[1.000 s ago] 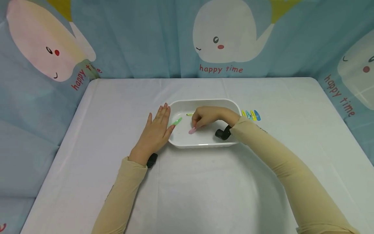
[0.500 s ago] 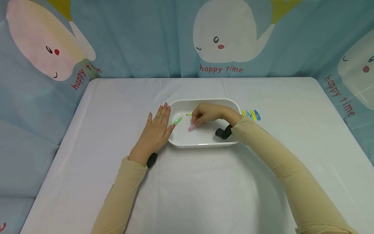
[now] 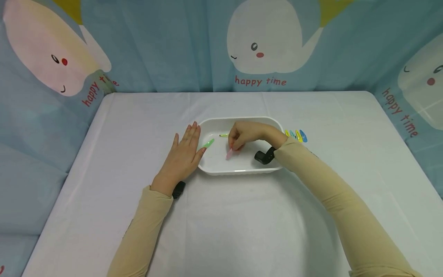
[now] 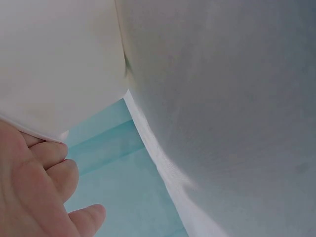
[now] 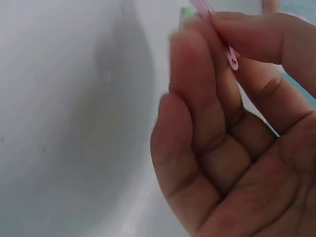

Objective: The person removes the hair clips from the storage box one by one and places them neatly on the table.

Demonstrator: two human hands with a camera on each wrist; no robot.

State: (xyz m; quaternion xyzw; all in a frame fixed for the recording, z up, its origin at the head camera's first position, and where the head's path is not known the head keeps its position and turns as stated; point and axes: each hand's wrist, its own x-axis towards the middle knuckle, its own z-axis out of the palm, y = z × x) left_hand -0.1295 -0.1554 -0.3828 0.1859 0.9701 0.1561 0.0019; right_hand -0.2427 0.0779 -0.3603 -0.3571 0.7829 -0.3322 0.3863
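Observation:
Inside a white tray (image 3: 238,171), my right hand (image 3: 247,134) pinches a pink snap hair clip (image 3: 229,155) between thumb and fingertips. The right wrist view shows the holed end of this pink clip (image 5: 233,59) poking out below the thumb. My left hand (image 3: 180,157) lies against the tray's left rim, fingers straight, its thumb over the edge. Just past that thumb a green hair clip (image 3: 209,143) lies in the tray. A yellow-green clip (image 3: 223,135) shows beside the right hand, partly hidden by it.
Right of the tray, several hair clips stand in a row on the white tablecloth, with a blue clip (image 3: 303,135) at the end. A black wrist camera (image 3: 264,156) hangs from the right wrist over the tray. A blue curtain (image 3: 180,46) borders the table.
The pink clip has turned in the right fingers and now points more steeply down toward the tray floor. The right hand has risen slightly; the left hand keeps its place on the rim.

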